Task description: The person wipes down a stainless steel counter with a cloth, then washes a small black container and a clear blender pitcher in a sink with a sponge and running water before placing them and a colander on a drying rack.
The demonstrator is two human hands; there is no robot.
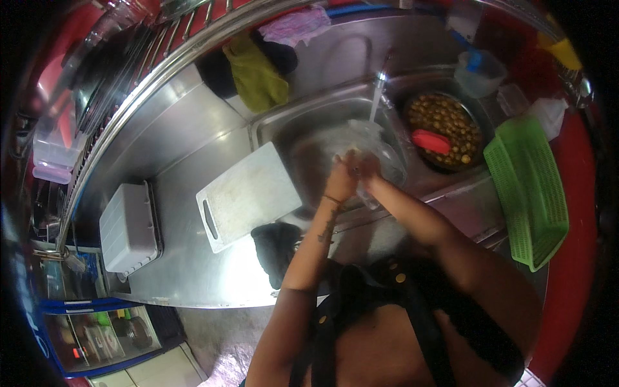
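Note:
My left hand (342, 178) and my right hand (369, 169) are close together over the steel sink basin (309, 130), fingers curled inward. A clear plastic bag (387, 145), by its look, spreads around and beyond my right hand, and part of it hangs below that hand. Something small and pale (356, 151) shows at my fingertips, too blurred to name. Water runs from the faucet (382, 80) onto the plastic just past my hands. What lies inside my left fingers is hidden. A white cutting board (249, 196) rests with its right end over the basin's left edge.
Right of the basin, a round metal bowl (420, 104) holds many small brown round items and a red-backed brush or scoop (431, 141). A green plastic basket (529, 193) stands farther right. A grey tub (128, 232) sits left; a black cloth (275, 251) lies at the front edge.

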